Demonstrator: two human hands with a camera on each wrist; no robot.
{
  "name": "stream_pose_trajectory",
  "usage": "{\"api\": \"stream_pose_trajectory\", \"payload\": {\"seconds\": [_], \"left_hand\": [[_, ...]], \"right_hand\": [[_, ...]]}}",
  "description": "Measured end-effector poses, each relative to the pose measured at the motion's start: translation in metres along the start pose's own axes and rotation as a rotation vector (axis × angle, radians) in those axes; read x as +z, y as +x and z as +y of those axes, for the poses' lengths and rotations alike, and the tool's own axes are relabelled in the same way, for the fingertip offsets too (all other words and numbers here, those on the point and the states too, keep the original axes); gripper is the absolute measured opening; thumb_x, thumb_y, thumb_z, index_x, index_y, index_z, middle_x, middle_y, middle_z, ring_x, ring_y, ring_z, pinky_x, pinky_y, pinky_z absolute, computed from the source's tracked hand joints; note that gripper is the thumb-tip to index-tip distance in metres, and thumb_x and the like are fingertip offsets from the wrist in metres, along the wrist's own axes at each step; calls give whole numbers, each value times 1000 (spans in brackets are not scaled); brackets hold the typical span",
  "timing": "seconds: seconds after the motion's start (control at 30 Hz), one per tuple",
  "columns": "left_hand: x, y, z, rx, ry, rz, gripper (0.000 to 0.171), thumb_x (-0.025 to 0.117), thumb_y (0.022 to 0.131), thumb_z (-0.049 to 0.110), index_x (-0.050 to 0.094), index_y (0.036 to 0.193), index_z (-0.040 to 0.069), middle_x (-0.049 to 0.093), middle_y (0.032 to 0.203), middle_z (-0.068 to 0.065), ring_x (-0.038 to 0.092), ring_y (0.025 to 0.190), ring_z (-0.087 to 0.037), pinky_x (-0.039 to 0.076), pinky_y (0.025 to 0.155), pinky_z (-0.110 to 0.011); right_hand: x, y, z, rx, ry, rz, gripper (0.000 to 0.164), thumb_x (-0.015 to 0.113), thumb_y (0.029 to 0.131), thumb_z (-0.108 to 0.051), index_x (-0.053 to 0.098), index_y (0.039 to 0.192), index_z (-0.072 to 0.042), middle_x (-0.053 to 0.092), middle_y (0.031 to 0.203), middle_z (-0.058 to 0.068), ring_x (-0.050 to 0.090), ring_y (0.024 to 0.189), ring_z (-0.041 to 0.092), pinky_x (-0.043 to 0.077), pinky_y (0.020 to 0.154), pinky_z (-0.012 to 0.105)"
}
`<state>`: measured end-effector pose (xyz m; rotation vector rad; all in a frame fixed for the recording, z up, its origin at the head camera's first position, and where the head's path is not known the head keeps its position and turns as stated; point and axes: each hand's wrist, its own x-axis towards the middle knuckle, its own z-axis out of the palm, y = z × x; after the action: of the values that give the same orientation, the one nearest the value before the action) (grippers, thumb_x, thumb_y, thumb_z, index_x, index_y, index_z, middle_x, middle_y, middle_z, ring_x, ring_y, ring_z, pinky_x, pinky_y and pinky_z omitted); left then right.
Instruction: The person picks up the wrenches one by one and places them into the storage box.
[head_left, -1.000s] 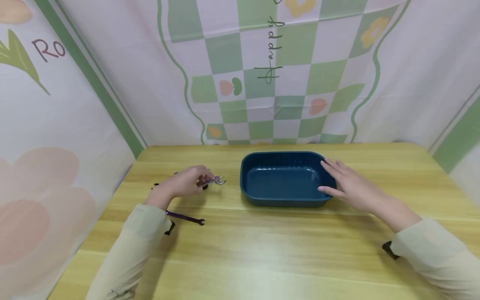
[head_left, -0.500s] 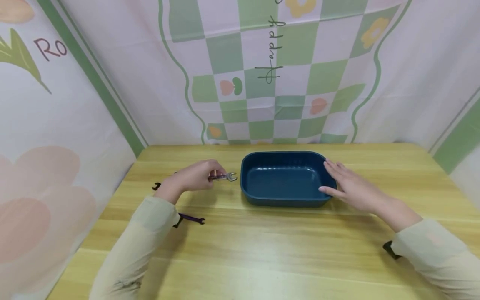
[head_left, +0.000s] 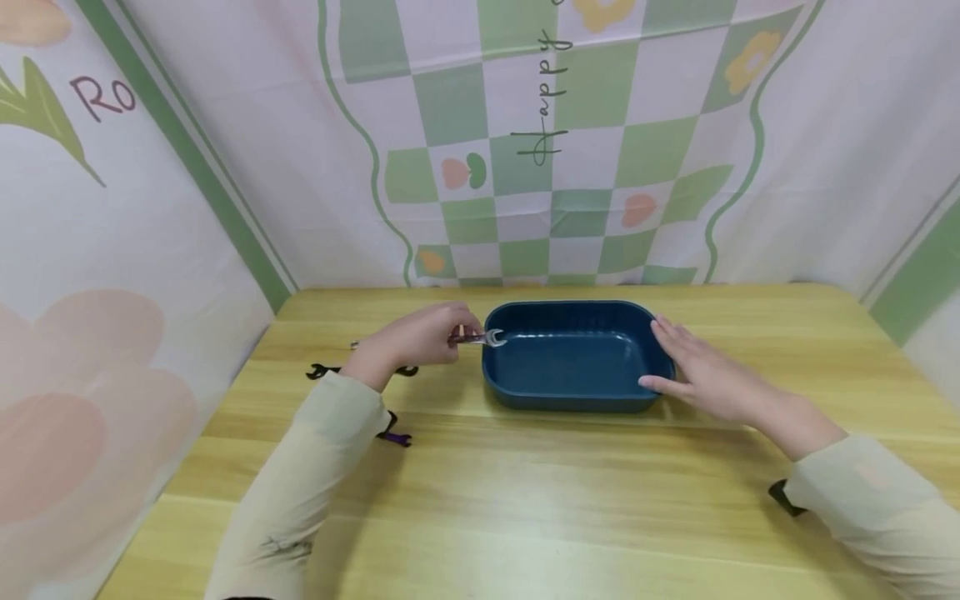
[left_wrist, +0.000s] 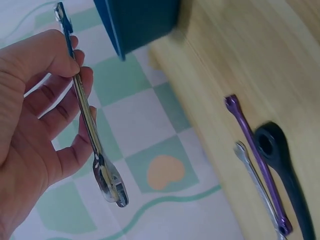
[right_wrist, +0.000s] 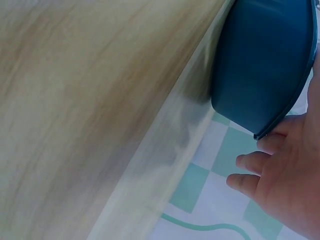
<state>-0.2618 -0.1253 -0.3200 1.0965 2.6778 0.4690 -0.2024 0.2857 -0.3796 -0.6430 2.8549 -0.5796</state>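
Note:
My left hand [head_left: 427, 333] pinches a silver wrench [left_wrist: 87, 112] between thumb and fingers. Its open-jawed end [head_left: 494, 337] reaches over the left rim of a dark blue rectangular bin [head_left: 570, 403]. Seen from the left wrist, the other end of the wrench hangs lower, below the fingers. At the bin's right end, my right hand [head_left: 708, 379] rests against the rim with its fingers extended and thumb apart; the right wrist view has the fingertips right at the bin's rim [right_wrist: 285, 117].
Left of the bin, partly behind my left forearm, lie a black wrench [left_wrist: 282, 160], a purple wrench [left_wrist: 255, 150] and a thin silver one [left_wrist: 255, 175]. Nearer the front is a purple wrench end [head_left: 397, 438]. A patterned curtain [head_left: 585, 167] hangs behind the wooden table [head_left: 570, 500].
My left hand has carried the silver wrench right and slightly away, from over the table to the bin's left rim. The right hand has stayed at the bin.

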Motion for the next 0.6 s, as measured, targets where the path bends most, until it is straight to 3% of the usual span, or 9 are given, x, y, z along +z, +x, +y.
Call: {"api": "stream_pose_trajectory", "payload": {"seconds": [0.3, 0.6], "left_hand": [[-3, 16, 13, 27, 20, -28, 45, 57, 89, -10, 71, 129, 7, 64, 119, -5, 58, 92, -18, 51, 78, -29], [2, 30, 27, 64, 24, -11, 45, 59, 88, -10, 70, 129, 7, 65, 118, -5, 52, 87, -19, 44, 73, -28]], "right_hand": [[0, 0, 1, 9, 13, -9, 99, 58, 101, -52, 4, 161, 5, -2, 167, 27, 4, 151, 51, 12, 117, 68], [2, 0, 1, 10, 24, -14, 99, 58, 101, -53, 3, 162, 4, -4, 168, 26, 3, 151, 50, 13, 117, 67]]}}
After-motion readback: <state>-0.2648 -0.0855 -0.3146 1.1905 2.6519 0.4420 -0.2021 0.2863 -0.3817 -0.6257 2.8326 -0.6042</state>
